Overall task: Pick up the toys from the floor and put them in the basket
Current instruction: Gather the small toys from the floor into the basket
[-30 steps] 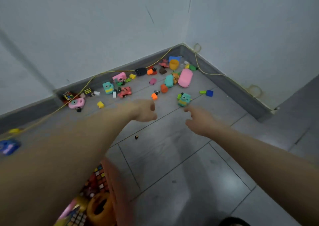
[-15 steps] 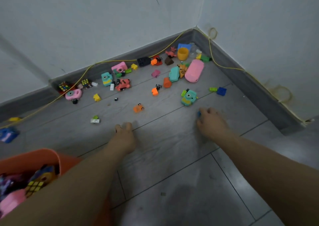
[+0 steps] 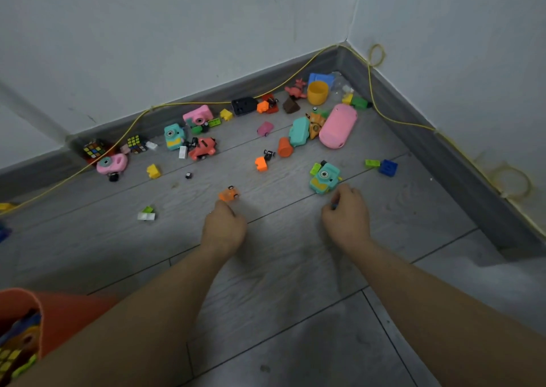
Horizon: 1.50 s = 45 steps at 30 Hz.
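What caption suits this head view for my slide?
Two hands reach toward scattered toys on the floor.

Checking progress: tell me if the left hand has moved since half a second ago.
Yes. The left hand has moved forward toward the small orange car, fingertips now almost touching it.

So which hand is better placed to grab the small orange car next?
Probably the left. The left hand sits just below the small orange car, fingertips nearly on it. The right hand is off beside the teal camera toy, its grip seemingly already closed on something small.
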Tool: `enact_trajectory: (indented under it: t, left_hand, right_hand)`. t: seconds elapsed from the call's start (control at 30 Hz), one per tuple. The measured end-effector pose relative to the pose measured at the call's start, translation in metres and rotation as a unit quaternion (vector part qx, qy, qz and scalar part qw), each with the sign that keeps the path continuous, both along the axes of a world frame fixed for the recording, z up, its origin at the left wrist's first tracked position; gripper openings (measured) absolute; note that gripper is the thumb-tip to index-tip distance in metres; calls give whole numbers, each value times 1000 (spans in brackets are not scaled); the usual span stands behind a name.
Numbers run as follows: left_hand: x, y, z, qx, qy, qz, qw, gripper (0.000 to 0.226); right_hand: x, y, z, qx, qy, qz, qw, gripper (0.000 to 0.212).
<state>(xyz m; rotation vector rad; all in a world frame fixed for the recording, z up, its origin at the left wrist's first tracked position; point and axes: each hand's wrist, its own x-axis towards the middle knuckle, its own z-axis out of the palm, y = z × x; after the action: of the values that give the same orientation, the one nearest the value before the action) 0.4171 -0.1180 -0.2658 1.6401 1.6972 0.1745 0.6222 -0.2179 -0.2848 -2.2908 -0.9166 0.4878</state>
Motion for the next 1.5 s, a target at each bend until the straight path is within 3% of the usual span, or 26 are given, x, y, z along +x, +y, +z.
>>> enact_trajectory:
  t: [0.07, 0.13, 0.2, 0.27, 0.3, 0.37, 0.43, 0.5, 0.63, 0.77, 0.87, 0.97, 1.1, 1.2, 1.5]
  left_hand:
    - [12, 7, 9, -65, -108, 120, 985, 15]
    - [17, 18, 12, -90, -157, 183, 966, 19]
    - [18, 27, 12, -83, -143, 194, 967, 16]
    - [17, 34, 10, -76, -113, 205, 969, 38]
    - [16, 35, 10, -67, -98, 191, 974, 44]
    - [15, 35, 10, -36, -54, 135, 989, 46]
    - [13, 35, 10, -30, 30, 37, 998, 52]
    - [10, 37, 6, -31, 93, -42, 994, 52]
    - [10, 36, -2, 25, 125, -136, 982, 29]
    - [18, 34, -6, 44, 137, -178, 974, 25]
    - [33, 36, -2, 30, 98, -126, 987, 29]
    - [52, 39, 7, 3, 62, -74, 995, 32]
    - [71, 47, 13, -6, 30, -62, 998, 34]
    - [80, 55, 14, -19, 46, -62, 997, 47]
    - [93, 81, -1, 30, 127, -163, 978, 56]
  right_hand:
    - [4, 8, 5, 26, 65, -64, 995, 8]
    - [11, 21, 14, 42, 168, -152, 973, 7]
    - [18, 35, 21, 95, 314, -244, 912, 11]
    - [26, 44, 24, 153, 420, -294, 845, 18]
    - [27, 45, 22, 156, 433, -297, 837, 18]
    - [28, 45, 20, 123, 380, -270, 876, 13]
    - [27, 44, 18, 75, 258, -216, 939, 14]
    - [28, 46, 17, 51, 161, -192, 967, 14]
    - [34, 54, 12, 27, 107, -208, 972, 17]
    - [34, 48, 10, 24, 85, -162, 983, 33]
    - [30, 43, 6, -33, 36, -56, 997, 59]
    - [27, 45, 2, -103, -33, 38, 993, 70]
    - [26, 54, -2, -142, -82, 85, 983, 70]
    - [28, 63, -2, -168, -86, 89, 978, 72]
    - [29, 69, -3, -134, -177, 146, 964, 45]
